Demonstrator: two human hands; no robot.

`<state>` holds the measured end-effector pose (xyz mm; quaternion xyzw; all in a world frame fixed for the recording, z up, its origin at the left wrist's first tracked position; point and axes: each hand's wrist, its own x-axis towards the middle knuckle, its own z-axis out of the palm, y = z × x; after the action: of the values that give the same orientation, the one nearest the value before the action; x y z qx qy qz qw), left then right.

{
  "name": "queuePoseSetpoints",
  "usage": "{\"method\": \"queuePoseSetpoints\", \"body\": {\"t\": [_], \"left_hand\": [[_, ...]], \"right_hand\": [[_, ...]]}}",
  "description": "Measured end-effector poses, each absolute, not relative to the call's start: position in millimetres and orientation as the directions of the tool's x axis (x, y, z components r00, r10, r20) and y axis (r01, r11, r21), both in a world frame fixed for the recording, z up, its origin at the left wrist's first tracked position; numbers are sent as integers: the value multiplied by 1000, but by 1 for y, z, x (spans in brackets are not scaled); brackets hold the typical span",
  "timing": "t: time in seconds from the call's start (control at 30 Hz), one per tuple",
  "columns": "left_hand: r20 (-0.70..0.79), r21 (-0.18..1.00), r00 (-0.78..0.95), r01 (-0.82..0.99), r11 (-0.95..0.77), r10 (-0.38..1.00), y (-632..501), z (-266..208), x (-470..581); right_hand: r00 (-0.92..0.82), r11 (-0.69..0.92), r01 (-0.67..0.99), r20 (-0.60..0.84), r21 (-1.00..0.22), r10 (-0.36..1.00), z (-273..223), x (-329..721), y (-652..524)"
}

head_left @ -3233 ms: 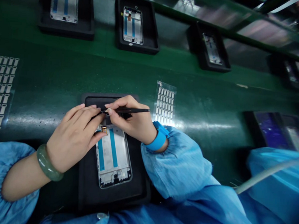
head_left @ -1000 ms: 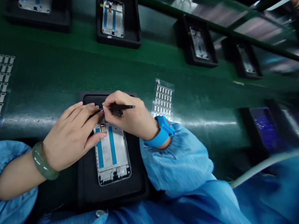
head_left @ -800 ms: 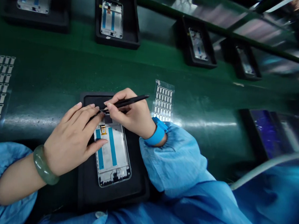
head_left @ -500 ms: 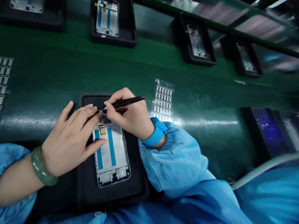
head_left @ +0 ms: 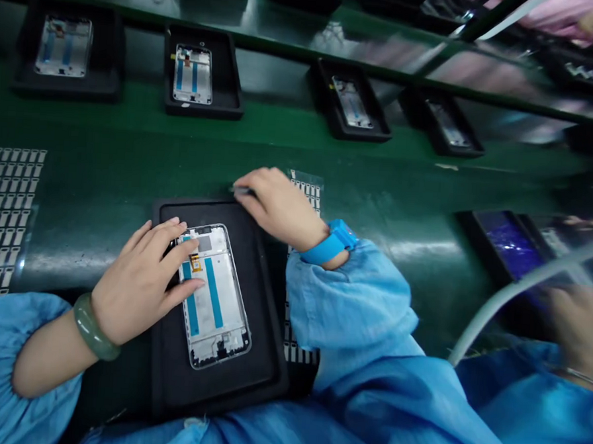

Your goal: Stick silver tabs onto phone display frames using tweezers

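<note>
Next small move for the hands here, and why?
I'd likely lift the left hand off the frame: it covers part of the upper left edge beside the gold flex, and the right hand is clear of the frame, so bracing seems unneeded.

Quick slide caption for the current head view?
Left hand on a phone frame lying on a black tray; right hand with a blurred tool by the tray's far corner.

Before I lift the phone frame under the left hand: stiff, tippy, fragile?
Phone frame looks thin and straight-edged: probably stiff, light for its size. Lying flat on the black tray, it's unlikely to roll or tip. The orange flex connector looks thin and exposed, perhaps fragile.
</note>
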<state>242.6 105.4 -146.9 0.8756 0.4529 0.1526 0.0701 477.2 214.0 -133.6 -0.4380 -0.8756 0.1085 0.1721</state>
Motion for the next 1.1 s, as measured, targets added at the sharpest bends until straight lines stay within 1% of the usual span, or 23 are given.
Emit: {"method": "queuePoseSetpoints", "body": {"t": [0.07,0.13,0.2,0.23,0.27,0.3,0.37,0.4,0.47,0.53,0.6,0.67,0.73,0.8,0.87,0.9,0.93,1.0,1.03,1.1], "left_hand": [[212,357,480,773,-525,851,112,-146,241],[246,451,374,773,-447,894,129,-144,236],[283,467,260,803,-369,923,157,-141,226],[285,436,218,838,-329,933,175,-140,218],[284,377,181,882,-283,942,194,-139,208],[289,354,147,902,-248,946,213,-138,197],[313,337,54,927,-164,948,249,-138,173],[304,333,19,935,-125,952,264,-138,161],[270,312,-25,948,-63,963,285,-140,138],[233,279,-36,960,-31,972,296,-143,121],[230,238,-43,971,-13,972,299,-144,109],[228,193,-29,981,-16,973,299,-144,103],[212,155,-10,988,-24,977,299,-143,99],[202,127,-13,992,-13,979,300,-142,97],[188,99,-20,995,1,982,303,-141,95],[177,84,-21,996,6,984,304,-141,94],[166,68,-21,998,10,986,305,-140,93],[155,41,-32,999,26,987,307,-136,90],[135,28,-34,999,30,990,307,-133,88],[50,15,-14,1000,14,999,305,-125,84]], "right_hand": [[-594,578,753,54,-314,803,-138,477,213],[-586,562,769,13,-305,810,-140,479,213],[-571,565,774,70,-285,818,-137,488,221],[-548,559,782,124,-277,827,-134,497,227],[-487,525,807,198,-272,851,-131,508,235],[-395,458,847,257,-268,882,-126,523,245],[-107,212,933,340,-289,934,-118,557,266],[61,65,945,367,-321,928,-115,575,277],[367,-218,894,363,-390,856,-110,609,297],[493,-345,843,335,-413,803,-108,633,314],[557,-410,808,321,-424,766,-109,646,329],[580,-432,795,325,-426,747,-114,647,342],[567,-417,802,325,-427,757,-122,637,355],[504,-355,821,278,-448,818,-129,621,366],[410,-258,830,226,-495,884,-136,605,373],[361,-206,817,199,-538,911,-139,597,375],[302,-141,781,171,-608,938,-140,591,375],[184,-9,653,147,-757,972,-140,583,371],[137,46,579,152,-814,979,-138,581,367],[108,106,507,185,-856,977,-131,582,354]]}}
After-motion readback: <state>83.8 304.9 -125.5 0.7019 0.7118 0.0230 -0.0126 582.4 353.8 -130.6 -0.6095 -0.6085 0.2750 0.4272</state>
